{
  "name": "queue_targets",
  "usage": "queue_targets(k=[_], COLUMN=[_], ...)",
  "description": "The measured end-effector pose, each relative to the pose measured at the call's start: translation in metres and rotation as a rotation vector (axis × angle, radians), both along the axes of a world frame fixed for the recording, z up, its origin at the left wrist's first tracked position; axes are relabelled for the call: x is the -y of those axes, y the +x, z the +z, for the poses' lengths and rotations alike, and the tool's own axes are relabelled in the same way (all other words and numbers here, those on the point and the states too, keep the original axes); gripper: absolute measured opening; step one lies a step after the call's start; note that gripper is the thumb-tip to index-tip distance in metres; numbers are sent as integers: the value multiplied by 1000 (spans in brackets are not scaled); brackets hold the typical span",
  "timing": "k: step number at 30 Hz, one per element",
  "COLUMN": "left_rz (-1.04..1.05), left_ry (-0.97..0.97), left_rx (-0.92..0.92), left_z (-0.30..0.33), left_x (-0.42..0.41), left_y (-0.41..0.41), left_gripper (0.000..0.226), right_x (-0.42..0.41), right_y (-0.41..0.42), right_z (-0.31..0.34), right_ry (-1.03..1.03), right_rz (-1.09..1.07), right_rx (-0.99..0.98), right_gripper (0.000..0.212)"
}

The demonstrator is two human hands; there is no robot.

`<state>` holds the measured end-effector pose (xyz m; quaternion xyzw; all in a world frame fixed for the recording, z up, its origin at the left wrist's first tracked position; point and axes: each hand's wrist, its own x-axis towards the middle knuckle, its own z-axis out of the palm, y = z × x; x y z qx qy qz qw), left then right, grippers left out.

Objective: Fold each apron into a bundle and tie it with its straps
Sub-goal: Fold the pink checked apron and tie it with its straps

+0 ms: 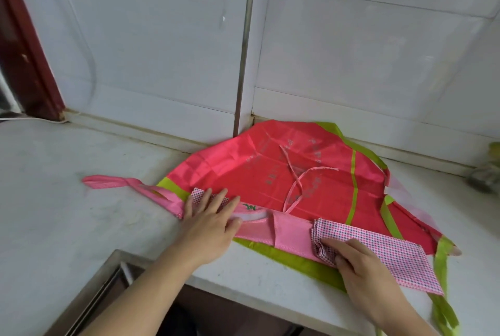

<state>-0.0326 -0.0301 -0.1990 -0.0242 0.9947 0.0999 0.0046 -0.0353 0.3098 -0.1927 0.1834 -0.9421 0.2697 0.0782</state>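
Red apron (284, 173) spread flat on white counter (81, 186), backed into the tiled corner by the vertical pipe (244, 46), near edge reaching the counter lip. Lime-green trim (353, 181) along borders and in a stripe right of centre. Pink waistband (286, 235) folded up along near edge, between the hands. Pink strap (108, 181) trailing left across counter; thin pink tie (295, 181) looped loose on the red panel; green strap (443, 308) hanging off near right edge.

Left hand (209, 220) flat, fingers spread and straight, pressing a checked patch (198, 194) at the left end of the waistband. Right hand (359, 262) fingers curled, pinching the bunched near-left corner of the checked pocket panel (392, 254).

Step, by judgement: early fold, first near-edge hem just laid and being smoothed; no bundle yet, nothing tied. Next move likely calls for keeping the fold pinned with one hand while bringing the sides or far edge inward, clearing the loose tie off the panel first, keeping straps free outside for tying.

Writing: faded grey print on red panel, mirrored or show-through, unreadable. Small green mark (250, 207) by left fingertips, not legible. No brand readable.
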Motion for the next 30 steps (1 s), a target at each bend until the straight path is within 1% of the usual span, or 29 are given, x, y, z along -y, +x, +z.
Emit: queue_targets(k=[2, 3, 5, 7, 8, 10, 12, 13, 14, 16, 17, 18, 20, 22, 23, 24, 25, 27, 28, 29, 30], left_rz=[-12, -59, -223, -365, -416, -452, -430, -416, -415, -416, -404, -395, -386, -391, -392, -392, -391, -392, -393, -393, -393], left_ry=[30, 67, 221, 328, 337, 272, 165, 135, 126, 136, 147, 158, 159, 151, 152, 154, 156, 160, 158, 152, 147], left_rx=[-111, -182, -285, -279, -259, -212, -174, -168, -171, -171, -162, -152, -149, -169, -178, -186, -191, -205, -207, -205, -204], left_z=[6, 10, 22, 30, 27, 11, -6, -11, -12, -10, -8, -7, -7, -8, -9, -9, -8, -8, -8, -8, -9], left_x=[-10, -20, -54, -94, -114, -139, -148, -149, -148, -149, -149, -150, -151, -151, -150, -150, -150, -150, -151, -151, -151], left_y=[0, 1, 5, 9, 8, 8, 6, 5, 5, 6, 6, 7, 7, 8, 8, 9, 9, 10, 10, 10, 10], left_gripper=[57, 54, 49, 46, 46, 47, 52, 53, 52, 52, 53, 54, 53, 51, 51, 51, 51, 52, 52, 52, 52], right_x=[2, 4, 7, 10, 8, 2, -16, -31, -48, -78, -87, -93, -98, -102, -105, -109, -111, -106, -100, -91, -84], right_y=[3, 4, 6, 6, 7, 6, 6, 4, 1, -2, -2, -2, -4, -6, -7, -8, -8, -7, -5, 0, 3], right_z=[4, 4, -1, -2, 2, 12, 23, 25, 30, 36, 38, 41, 47, 52, 56, 58, 62, 65, 65, 64, 60], right_ry=[9, 43, 133, 164, 148, 37, -49, -14, 63, 287, 325, 296, 149, -4, -141, -318, -513, -926, -1067, -1113, -1037], right_rz=[4, 3, 16, 28, 33, -12, -195, -328, -481, -714, -769, -796, -776, -746, -749, -761, -777, -736, -708, -690, -688], right_rx=[-2, -24, -72, -113, -103, -42, -4, -7, 34, 241, 342, 400, 438, 435, 423, 401, 362, 367, 379, 388, 364], right_gripper=[41, 40, 40, 40, 41, 42, 35, 32, 34, 58, 65, 64, 50, 29, 19, 13, 10, 12, 13, 13, 14])
